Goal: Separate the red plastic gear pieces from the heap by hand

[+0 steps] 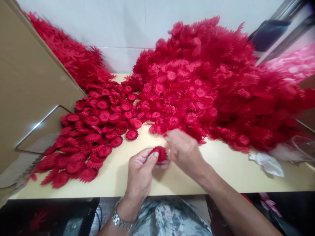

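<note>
Between the thumb and fingers of my left hand (142, 167) is a round red artificial flower piece (159, 154) with a fringed edge, held just above the tabletop. My right hand (183, 147) is beside it, up and to the right, by the front edge of a large heap of red fringed flower pieces (177, 95). Its fingers are drawn together and slightly smeared by motion. A bit of red shows at the fingertips, but I cannot tell whether it is held or lies behind them. More cupped, round red flower pieces (103, 116) are piled to the left.
Spiky red petal pieces (66, 52) slope down behind a brown board (31, 82) on the left. A metal wire handle (36, 126) sticks out from that board. Crumpled white plastic (267, 164) rests on the pale table (221, 177). Pink petals (295, 64) are at far right.
</note>
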### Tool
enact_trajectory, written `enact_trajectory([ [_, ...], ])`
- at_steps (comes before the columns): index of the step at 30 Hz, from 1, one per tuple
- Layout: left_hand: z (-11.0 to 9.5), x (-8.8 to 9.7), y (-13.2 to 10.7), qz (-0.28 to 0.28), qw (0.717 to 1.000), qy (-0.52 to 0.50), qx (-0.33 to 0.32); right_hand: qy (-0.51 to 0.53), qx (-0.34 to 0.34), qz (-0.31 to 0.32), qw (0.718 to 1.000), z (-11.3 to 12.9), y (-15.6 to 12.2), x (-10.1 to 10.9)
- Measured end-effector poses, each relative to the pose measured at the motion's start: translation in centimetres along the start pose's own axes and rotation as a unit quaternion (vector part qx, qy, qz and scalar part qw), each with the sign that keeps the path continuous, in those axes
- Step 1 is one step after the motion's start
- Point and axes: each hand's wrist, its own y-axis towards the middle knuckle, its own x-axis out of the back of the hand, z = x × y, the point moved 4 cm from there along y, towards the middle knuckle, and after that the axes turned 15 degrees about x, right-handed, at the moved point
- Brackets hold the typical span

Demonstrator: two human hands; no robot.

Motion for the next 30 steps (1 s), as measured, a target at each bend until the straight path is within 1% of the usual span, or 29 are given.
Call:
enact_trajectory([
  [1, -0.1, 0.1, -0.1, -0.01, 1.0, -0.003, 0.011, -0.048, 0.0, -0.014, 0.999, -0.6, 0.4, 0.4],
  [2, -0.2, 0.2, -0.2, -0.018, 1.0, -0.009, 0.023, -0.091, 0.0, -0.015, 0.996, -1.2, 0.8, 0.7],
  [5, -0.5, 0.3, -0.4, -0.023, 0.998, -0.032, 0.051, -0.189, -0.001, 0.044, 0.981, -3.2, 2.0, 1.5],
  [7, -0.6, 0.4, -0.4, -0.023, 0.997, -0.045, 0.061, -0.215, -0.008, 0.065, 0.974, -3.6, 2.3, 1.9],
  [8, -0.7, 0.5, -0.3, -0.022, 0.996, -0.05, 0.063, -0.197, -0.009, 0.064, 0.978, -3.4, 2.2, 2.0],
  [9, -0.7, 0.6, -0.2, -0.016, 0.996, -0.057, 0.062, -0.154, -0.006, 0.06, 0.986, -3.0, 2.0, 1.9],
  [11, -0.7, 0.5, -0.1, 0.009, 0.996, -0.07, 0.052, -0.012, 0.006, 0.07, 0.997, -1.6, 1.4, 1.1],
  [13, -0.5, 0.3, 0.0, 0.043, 0.995, -0.08, 0.041, 0.121, 0.0, 0.096, 0.988, -0.2, 0.5, -0.2],
  [14, -0.4, 0.2, 0.0, 0.058, 0.994, -0.079, 0.039, 0.164, -0.012, 0.105, 0.981, 0.3, 0.2, -0.8],
  [17, 0.1, 0.0, 0.0, 0.075, 0.995, -0.053, 0.037, 0.232, -0.046, 0.09, 0.967, 0.6, -0.3, -1.8],
  [19, 0.3, 0.0, 0.0, 0.068, 0.997, -0.037, 0.025, 0.27, -0.062, 0.077, 0.958, 0.4, -0.4, -1.9],
  [21, 0.5, 0.1, 0.2, 0.05, 0.998, -0.024, 0.009, 0.277, -0.063, 0.078, 0.956, 0.5, -0.5, -1.9],
  [23, 0.5, 0.3, 0.3, 0.027, 0.999, -0.016, -0.005, 0.227, -0.034, 0.083, 0.97, 0.9, -0.6, -1.8],
  [25, 0.5, 0.4, 0.3, 0.008, 1.0, -0.019, -0.014, 0.125, 0.009, 0.075, 0.989, 1.5, -0.7, -1.8],
  [27, 0.5, 0.5, 0.2, -0.007, 1.0, -0.025, -0.01, 0.016, 0.033, 0.037, 0.999, 1.4, -0.7, -1.5],
  [30, 0.5, 0.7, 0.0, -0.032, 0.999, -0.025, 0.021, -0.112, 0.02, -0.03, 0.993, -0.4, 0.0, -0.2],
])
